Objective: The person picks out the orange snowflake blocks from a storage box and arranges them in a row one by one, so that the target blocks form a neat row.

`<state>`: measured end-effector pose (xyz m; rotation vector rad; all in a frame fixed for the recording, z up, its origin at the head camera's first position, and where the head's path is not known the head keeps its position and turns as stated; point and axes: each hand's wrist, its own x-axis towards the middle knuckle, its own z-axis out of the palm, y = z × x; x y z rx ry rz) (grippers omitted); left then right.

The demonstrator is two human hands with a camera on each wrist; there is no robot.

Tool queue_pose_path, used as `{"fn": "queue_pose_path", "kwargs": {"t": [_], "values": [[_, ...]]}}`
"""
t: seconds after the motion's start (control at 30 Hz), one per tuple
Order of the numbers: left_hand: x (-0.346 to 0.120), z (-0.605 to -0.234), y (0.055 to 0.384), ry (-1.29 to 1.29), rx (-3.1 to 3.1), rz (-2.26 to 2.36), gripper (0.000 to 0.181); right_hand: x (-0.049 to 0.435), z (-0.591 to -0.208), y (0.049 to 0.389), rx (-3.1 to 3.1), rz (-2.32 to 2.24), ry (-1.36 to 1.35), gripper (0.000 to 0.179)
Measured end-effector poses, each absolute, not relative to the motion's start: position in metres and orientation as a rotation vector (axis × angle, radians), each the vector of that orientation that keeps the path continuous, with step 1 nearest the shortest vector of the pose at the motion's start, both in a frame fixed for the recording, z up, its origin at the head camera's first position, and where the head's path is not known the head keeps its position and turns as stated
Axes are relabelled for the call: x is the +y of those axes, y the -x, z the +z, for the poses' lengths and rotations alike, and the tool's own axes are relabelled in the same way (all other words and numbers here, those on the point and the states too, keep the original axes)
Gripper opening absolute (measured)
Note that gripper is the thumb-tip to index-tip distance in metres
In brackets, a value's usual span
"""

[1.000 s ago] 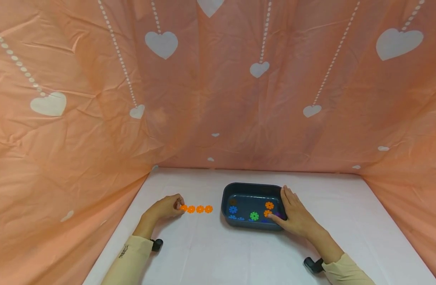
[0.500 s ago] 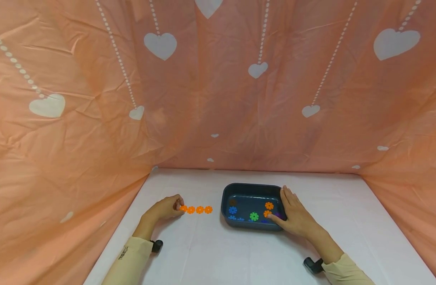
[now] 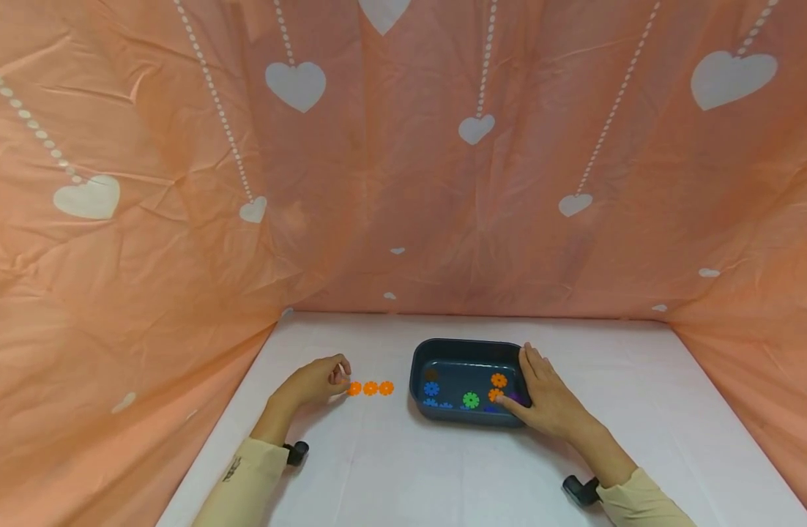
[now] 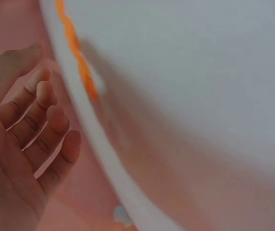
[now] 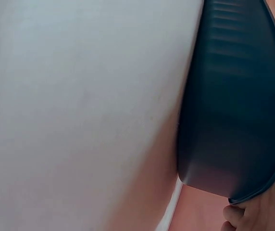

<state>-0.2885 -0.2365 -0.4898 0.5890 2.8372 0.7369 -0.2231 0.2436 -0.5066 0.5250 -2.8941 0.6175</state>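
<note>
Three orange flower-shaped pieces (image 3: pixel 370 389) show in a line on the white table, left of a dark rectangular tray (image 3: pixel 466 351). My left hand (image 3: pixel 319 379) is at the left end of this row and hides what is under it. In the left wrist view its fingers (image 4: pixel 58 120) are loosely bent and hold nothing, apart from the orange row (image 4: pixel 72 41). My right hand (image 3: pixel 551 399) rests on the tray's right end, fingers straight along the far corner, thumb over the front rim. Inside the tray lie a green flower piece (image 3: pixel 471 400), two orange ones and several blue ones.
A brown piece (image 3: pixel 431 375) and purple ones also lie in the tray. A peach curtain (image 3: pixel 403 183) with white hearts surrounds the white table (image 3: pixel 403 468) at the back and sides. Black wrist cameras sit below both hands.
My left hand has let go of the row's leftmost orange flower piece and shifted slightly right, covering that end; four pieces showed before, three now. The right hand and tray stay put.
</note>
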Motion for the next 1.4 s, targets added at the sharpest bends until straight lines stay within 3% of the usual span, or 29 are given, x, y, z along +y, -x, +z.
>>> {"fn": "queue_pose_path", "kwargs": {"t": [0.4, 0.77, 1.4], "values": [[-0.188, -0.470, 0.292, -0.777, 2.824, 0.757, 0.029, 0.245, -0.505, 0.224, -2.901, 0.642, -0.543, 0.116], [-0.141, -0.457, 0.290, -0.998, 2.835, 0.693, 0.027, 0.248, -0.505, 0.226, -2.914, 0.638, -0.574, 0.124], [-0.059, -0.455, 0.293, -1.168, 2.714, 0.521, 0.026, 0.250, -0.506, 0.228, -2.922, 0.695, -0.587, 0.134]]}}
